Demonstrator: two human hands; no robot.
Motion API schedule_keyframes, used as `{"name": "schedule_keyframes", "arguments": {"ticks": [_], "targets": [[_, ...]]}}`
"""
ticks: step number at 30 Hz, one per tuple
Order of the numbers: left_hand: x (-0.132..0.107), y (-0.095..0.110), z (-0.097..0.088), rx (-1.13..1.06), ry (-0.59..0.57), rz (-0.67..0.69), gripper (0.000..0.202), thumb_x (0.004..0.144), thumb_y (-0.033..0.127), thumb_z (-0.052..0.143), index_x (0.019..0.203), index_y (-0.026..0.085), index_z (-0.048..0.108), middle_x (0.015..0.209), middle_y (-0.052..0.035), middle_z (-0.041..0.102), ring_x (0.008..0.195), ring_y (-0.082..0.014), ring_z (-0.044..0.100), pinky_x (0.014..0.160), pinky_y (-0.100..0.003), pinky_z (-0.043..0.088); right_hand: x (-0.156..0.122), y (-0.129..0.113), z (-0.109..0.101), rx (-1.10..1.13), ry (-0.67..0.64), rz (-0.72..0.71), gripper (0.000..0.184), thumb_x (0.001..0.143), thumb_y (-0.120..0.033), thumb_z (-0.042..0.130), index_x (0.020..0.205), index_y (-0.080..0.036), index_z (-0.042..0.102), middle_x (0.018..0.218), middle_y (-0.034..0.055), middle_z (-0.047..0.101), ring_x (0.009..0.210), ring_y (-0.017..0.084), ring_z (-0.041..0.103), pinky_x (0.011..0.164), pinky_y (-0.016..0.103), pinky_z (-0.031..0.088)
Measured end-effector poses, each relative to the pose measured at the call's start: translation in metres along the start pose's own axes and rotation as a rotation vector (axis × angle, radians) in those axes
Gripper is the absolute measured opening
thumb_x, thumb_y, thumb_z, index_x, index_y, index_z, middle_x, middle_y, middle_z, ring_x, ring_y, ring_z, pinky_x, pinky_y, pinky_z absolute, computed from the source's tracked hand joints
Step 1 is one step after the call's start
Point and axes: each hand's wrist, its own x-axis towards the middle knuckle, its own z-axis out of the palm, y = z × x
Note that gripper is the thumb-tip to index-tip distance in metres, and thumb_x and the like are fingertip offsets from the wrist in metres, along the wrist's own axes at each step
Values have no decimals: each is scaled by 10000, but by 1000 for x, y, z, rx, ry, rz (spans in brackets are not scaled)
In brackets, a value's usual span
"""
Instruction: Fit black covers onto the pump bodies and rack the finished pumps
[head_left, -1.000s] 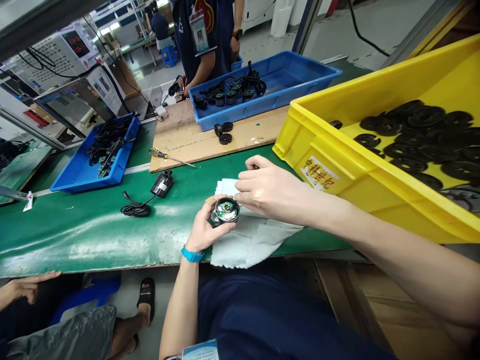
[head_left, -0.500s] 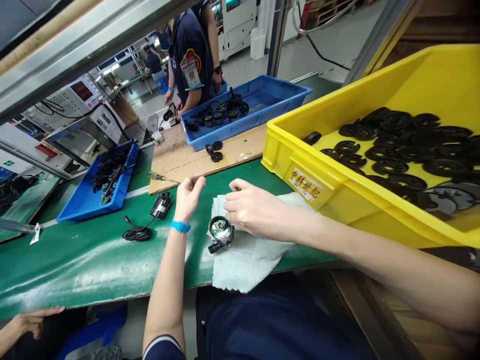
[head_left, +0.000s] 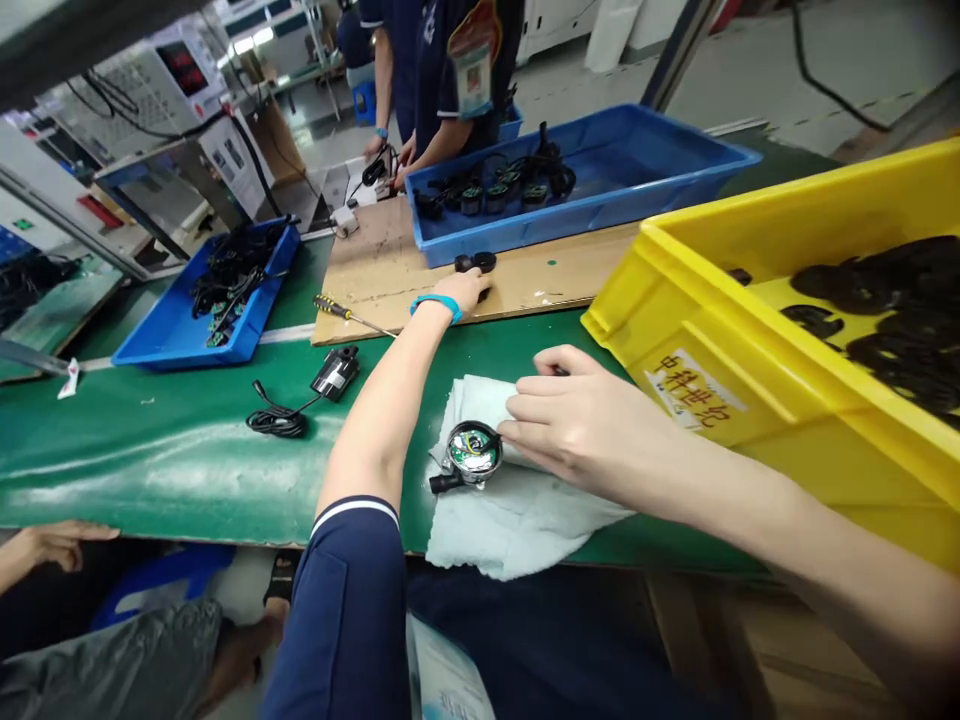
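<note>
On the cardboard, my left hand reaches over a few small black rings, fingertips at them; whether it grips one I cannot tell. My right hand is closed beside a round housing, its fingertips close to the rim. A dark bit shows within the curled fingers, too little to name. The housing stands with its mouth up, showing a green circuit board and a yellow wire inside, and a black connector sticks out at lower left. Under it lies a pale cloth.
A yellow bin with black ring parts stands right. Blue trays hold cabled parts. A screwdriver and a black cabled unit lie left. A co-worker stands beyond; another person's hand is lower left.
My left hand has gone forward from above the green mat to the black rings on the cardboard. My right hand stays closed beside the housing. The camera view has shifted.
</note>
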Motion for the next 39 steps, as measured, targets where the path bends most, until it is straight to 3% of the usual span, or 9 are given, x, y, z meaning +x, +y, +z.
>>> {"name": "schedule_keyframes", "arguments": {"ticks": [5,8,14,18,21,29,33,36,39], "targets": [[-27,5,2,0,74,-45,440,846,148,673,1285,122,672,1379,-194,533,1144,-371,630,1037,-488,466,2,-1,-5,-168,0,-114,399,1074,-214,414,724,-235,605,617,-10,503,652,180,451,837,430,335],[-59,13,-6,-77,248,-27,448,909,256,662,1336,126,628,1320,-174,542,1123,-341,632,1021,-457,478,3,-2,-5,-162,-18,-111,406,1082,-240,398,748,-238,628,604,-12,495,630,175,443,838,433,324],[-177,45,-33,-407,546,16,325,920,272,695,1217,141,666,1116,-85,602,1139,-246,607,1035,-369,476,3,-4,-6,-201,-31,-122,397,1090,-253,406,788,-242,664,610,-15,532,621,166,441,829,422,334],[-259,81,-36,-559,543,19,374,878,351,768,1210,214,665,1140,-64,624,1071,-226,632,962,-369,533,4,-3,-7,-192,-15,-122,403,1091,-248,403,803,-239,686,618,-13,562,631,164,456,824,417,342],[-290,104,-24,-607,533,10,440,854,380,798,1247,252,645,1146,-65,626,1059,-227,647,921,-356,558,4,-4,-8,-199,8,-138,414,1093,-233,398,796,-231,687,618,-11,560,640,163,464,830,411,347],[-308,115,46,-525,751,-462,245,959,268,558,1181,178,606,1026,-64,699,889,-194,678,774,-309,535,-5,-2,-8,-145,5,-135,248,1048,-169,520,877,-187,699,617,-30,523,605,151,457,811,407,347],[-307,116,63,-448,689,-337,199,989,361,522,1064,195,603,936,-52,706,818,-199,697,728,-319,546,-6,3,-9,-111,-29,-133,135,1009,-133,584,956,-183,699,670,-13,590,611,158,501,816,423,350],[-298,118,65,-494,736,-198,496,853,604,718,1067,193,542,1042,-94,717,917,-245,734,759,-347,597,-3,4,-10,-94,-66,-128,116,984,-106,611,998,-188,692,680,-11,587,618,163,508,809,431,344],[-287,120,68,-540,746,-119,655,754,579,835,1154,195,486,1237,-150,699,1078,-287,734,866,-390,623,-1,3,-12,-89,-94,-133,119,969,-99,634,1042,-181,680,679,-12,570,614,161,490,786,430,333]]}}
